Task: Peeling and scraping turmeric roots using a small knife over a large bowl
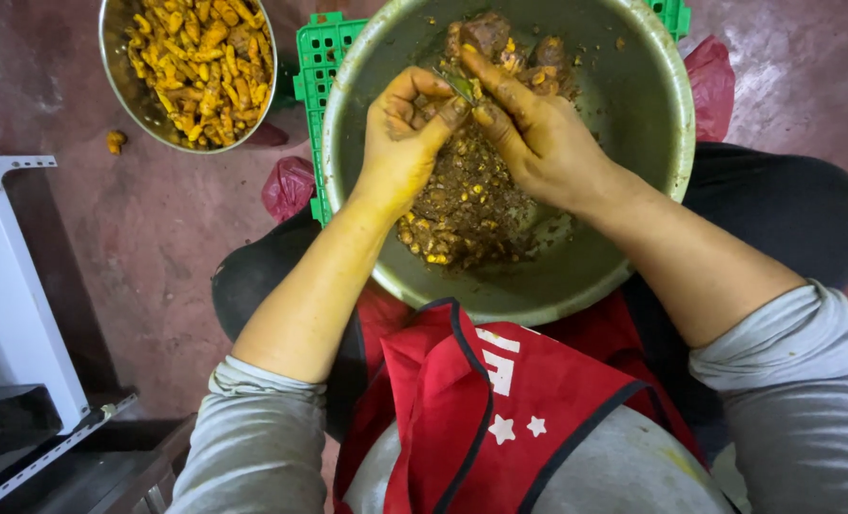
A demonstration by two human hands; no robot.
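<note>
big bowl's (pixel 633 114) far rim cut off

Second metal bowl (pixel 119 86), upper left, filled with peeled yellow roots (pixel 200 62); one stray root (pixel 116 141) on the reddish floor (pixel 167 228) beside it. Green crate (pixel 321 67) with red bags (pixel 289 186) at either side. White frame (pixel 10 286) at left. Red apron (pixel 500 400), lower centre.

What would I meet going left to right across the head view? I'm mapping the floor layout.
White metal frame → smaller bowl of peeled yellow roots → red bag → left hand → right hand → second red bag.
</note>
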